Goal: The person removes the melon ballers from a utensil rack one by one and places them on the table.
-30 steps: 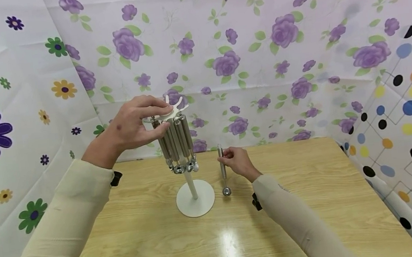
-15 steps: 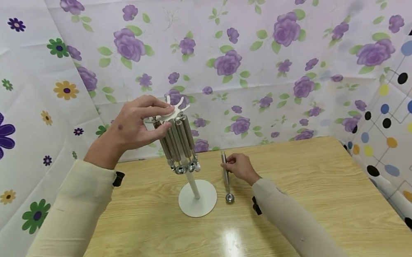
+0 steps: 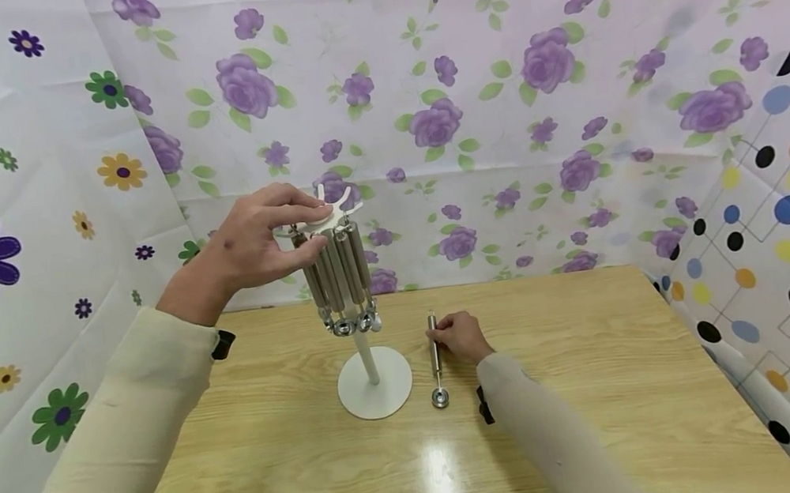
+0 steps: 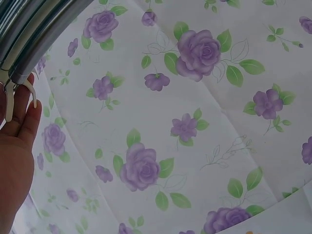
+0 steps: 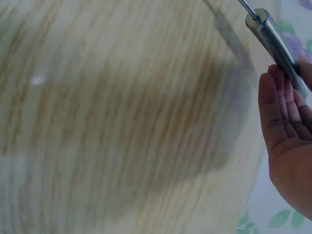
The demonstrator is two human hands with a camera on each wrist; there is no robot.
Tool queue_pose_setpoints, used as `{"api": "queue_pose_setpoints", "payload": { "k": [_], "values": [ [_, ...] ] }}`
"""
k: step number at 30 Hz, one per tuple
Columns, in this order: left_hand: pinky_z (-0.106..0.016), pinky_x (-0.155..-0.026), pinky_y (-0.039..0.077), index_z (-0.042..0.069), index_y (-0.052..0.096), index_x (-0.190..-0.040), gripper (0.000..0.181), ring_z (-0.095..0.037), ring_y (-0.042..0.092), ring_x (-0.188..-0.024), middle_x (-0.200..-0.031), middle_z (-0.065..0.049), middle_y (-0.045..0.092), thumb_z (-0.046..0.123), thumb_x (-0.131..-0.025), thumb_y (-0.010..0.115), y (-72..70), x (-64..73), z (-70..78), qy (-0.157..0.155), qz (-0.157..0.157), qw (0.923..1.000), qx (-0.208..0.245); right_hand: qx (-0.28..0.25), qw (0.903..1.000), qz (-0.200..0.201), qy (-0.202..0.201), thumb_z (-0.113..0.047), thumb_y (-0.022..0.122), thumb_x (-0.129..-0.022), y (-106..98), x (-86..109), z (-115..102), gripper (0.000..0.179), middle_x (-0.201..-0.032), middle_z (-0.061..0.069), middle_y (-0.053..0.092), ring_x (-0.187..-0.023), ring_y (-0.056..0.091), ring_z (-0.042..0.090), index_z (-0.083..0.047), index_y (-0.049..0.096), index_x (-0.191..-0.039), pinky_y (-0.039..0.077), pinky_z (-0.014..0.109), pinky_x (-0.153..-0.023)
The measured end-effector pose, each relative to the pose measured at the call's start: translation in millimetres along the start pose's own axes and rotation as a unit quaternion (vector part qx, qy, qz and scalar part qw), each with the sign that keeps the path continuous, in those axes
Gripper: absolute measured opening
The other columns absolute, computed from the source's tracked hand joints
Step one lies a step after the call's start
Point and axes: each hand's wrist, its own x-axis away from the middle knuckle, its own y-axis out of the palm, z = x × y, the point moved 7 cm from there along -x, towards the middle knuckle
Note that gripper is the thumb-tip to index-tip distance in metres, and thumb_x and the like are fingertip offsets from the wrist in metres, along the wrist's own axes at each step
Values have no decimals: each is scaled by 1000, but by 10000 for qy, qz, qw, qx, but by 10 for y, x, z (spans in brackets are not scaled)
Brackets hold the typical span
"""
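Observation:
My left hand (image 3: 258, 232) grips the white top of a utensil stand (image 3: 375, 383), fingers over the hooked crown and thumb in front. Several steel scoops (image 3: 343, 271) with tube handles and small round heads hang from its hooks. In the left wrist view, that hand's fingers (image 4: 30, 119) reach up beside a pale hook, with curved metal handles above. To the right of the stand, my right hand (image 3: 464, 335) pinches the handle of one more metal scoop (image 3: 436, 354), its round head pointing toward me. The right wrist view shows the handle (image 5: 275, 46) between thumb and fingertips.
A wooden table (image 3: 561, 413) lies under everything, with a bright glare spot at the front. Behind it hangs a curtain with purple roses (image 3: 433, 124). Flowered cloth (image 3: 51, 311) closes off the left side, dotted cloth (image 3: 782, 257) the right.
My right hand has come down and toward me with the scoop, which now sits lower beside the stand's base. My left hand has stayed on the stand's top.

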Motion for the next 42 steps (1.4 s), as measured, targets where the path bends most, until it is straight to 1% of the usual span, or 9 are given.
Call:
{"api": "queue_pose_setpoints", "payload": {
  "k": [5,10,18,23,26,32,36,39,42],
  "values": [
    [-43,-71,50,0,74,-115,37,-31,63,-95,-108,-16,67,10,-80,75,-5,-1,-7,28,-14,10000,-58,60,9998,22,177,-20,77,-90,62,-13,97,23,-81,10,71,-70,67,21,2,72,-91,53,27,-59],
    [-46,-73,50,0,74,-115,37,-32,63,-96,-107,-16,67,10,-80,76,-3,8,-10,-9,-12,10000,-55,360,9988,52,335,-21,77,-90,105,-12,174,21,-73,7,70,-63,67,18,0,72,-89,53,27,-55],
    [-47,-73,51,0,75,-114,36,-32,63,-97,-108,-15,67,7,-79,77,-13,-6,3,-39,22,10000,-71,682,9971,143,299,-20,77,-90,111,-36,152,20,-70,5,69,-61,66,16,-2,73,-86,52,26,-55],
    [-46,-73,51,0,74,-116,37,-31,63,-96,-108,-15,67,7,-79,76,-4,-4,1,0,-4,10000,-70,636,9977,51,222,-21,77,-90,92,0,133,21,-70,5,69,-61,66,17,-1,73,-86,52,27,-56],
    [-45,-70,50,0,74,-116,38,-31,62,-95,-108,-15,67,8,-79,76,-9,4,3,42,-10,10000,-83,541,9982,-79,232,-23,77,-90,71,22,119,23,-72,6,70,-63,67,18,0,73,-90,53,28,-57],
    [-44,-71,47,1,75,-114,36,-29,61,-92,-105,-13,68,9,-78,78,-26,2,15,-87,-83,9999,-96,534,9985,-74,82,-23,75,-92,-90,51,4,27,-85,12,73,-75,72,24,3,73,-101,57,31,-65],
    [-43,-70,46,2,76,-113,36,-29,61,-90,-103,-12,68,11,-79,77,-33,-3,28,-79,-102,9998,-155,289,9994,-134,-160,-22,73,-93,-184,81,-140,32,-95,18,72,-82,72,32,6,71,-108,59,38,-73],
    [-43,-70,45,2,76,-113,35,-29,61,-89,-103,-12,68,15,-81,75,-30,-18,29,-53,-104,9998,-183,100,9991,-194,-376,-21,73,-94,-249,99,-256,32,-97,19,72,-84,72,33,7,70,-111,59,45,-78],
    [-43,-70,45,2,76,-112,35,-28,60,-89,-102,-12,68,20,-83,74,-18,-32,29,-12,-122,9998,-178,-70,9983,-243,-531,-20,72,-94,-325,106,-347,32,-95,17,71,-83,72,31,6,69,-111,57,48,-81]
  ]
}}
